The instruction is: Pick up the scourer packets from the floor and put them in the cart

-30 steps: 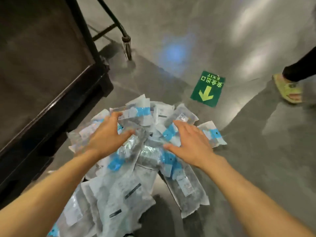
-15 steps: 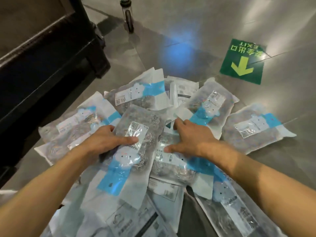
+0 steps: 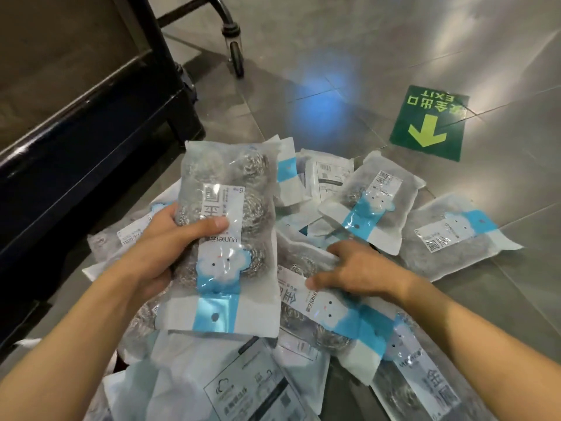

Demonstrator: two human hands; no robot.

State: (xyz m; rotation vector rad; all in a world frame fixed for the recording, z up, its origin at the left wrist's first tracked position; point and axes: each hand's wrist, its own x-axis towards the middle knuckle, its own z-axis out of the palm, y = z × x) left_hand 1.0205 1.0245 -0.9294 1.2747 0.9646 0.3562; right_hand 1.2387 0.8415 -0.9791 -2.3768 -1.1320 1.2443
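On the grey floor beside the cart, one scourer packet [image 3: 226, 238] is lifted clear of the pile.
Left hand [image 3: 164, 247] grips it, thumb across its front; right hand [image 3: 355, 270] curls onto another packet [image 3: 321, 311] in the heap [image 3: 379, 202]. Black cart [image 3: 91, 141] stands left, green exit sign [image 3: 429, 123] beyond.

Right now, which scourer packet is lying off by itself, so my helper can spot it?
Start at the green exit sign stuck on the floor. Below it, at the pile's right edge, lies the lone packet, flat on the grey tiles. Unlike its neighbours, nothing overlaps it, and neither hand touches it.
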